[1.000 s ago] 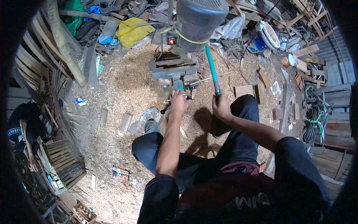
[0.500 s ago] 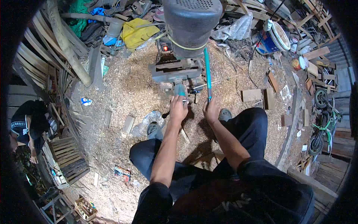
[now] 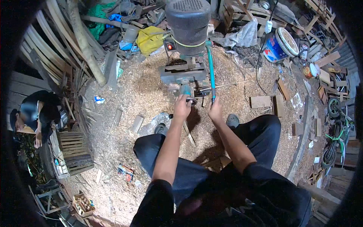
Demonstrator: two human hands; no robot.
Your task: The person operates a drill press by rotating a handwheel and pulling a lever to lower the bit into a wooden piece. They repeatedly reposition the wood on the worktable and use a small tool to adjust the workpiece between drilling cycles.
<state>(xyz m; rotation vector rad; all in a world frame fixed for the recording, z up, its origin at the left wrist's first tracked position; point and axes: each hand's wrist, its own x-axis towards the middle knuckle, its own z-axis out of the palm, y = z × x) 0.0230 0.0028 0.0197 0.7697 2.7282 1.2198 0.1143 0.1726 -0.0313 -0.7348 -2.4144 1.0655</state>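
A sawdust-covered workshop floor, ringed by planks and scrap, spreads beneath a seated person in dark clothes. At 12 o'clock stands a small upright drilling machine, topped by a dark round motor with a red light glowing beside it.

The left hand reaches to the foot of the machine's teal spindle, fingers bunched against a metal ring at about 1 o'clock from the knuckles. Whether they grip the ring or only touch it cannot be told. The right hand, just beside at 3 o'clock, has its fingers wrapped round the lower end of a teal lever. The lever's long axis runs almost straight from 12 to 6 o'clock, from beside the motor down into that fist. Ring and lever end lie near each other, the ring nearer the left hand, and both forearms point towards 12 o'clock.

Around them: a yellow cloth at 11 o'clock, a blue-and-white bucket at 2 o'clock, wood blocks at 3 o'clock and a grey shoe just below the right hand. A slatted crate sits at 8 o'clock, with another person crouched beyond it at 9 o'clock, well apart from the machine.
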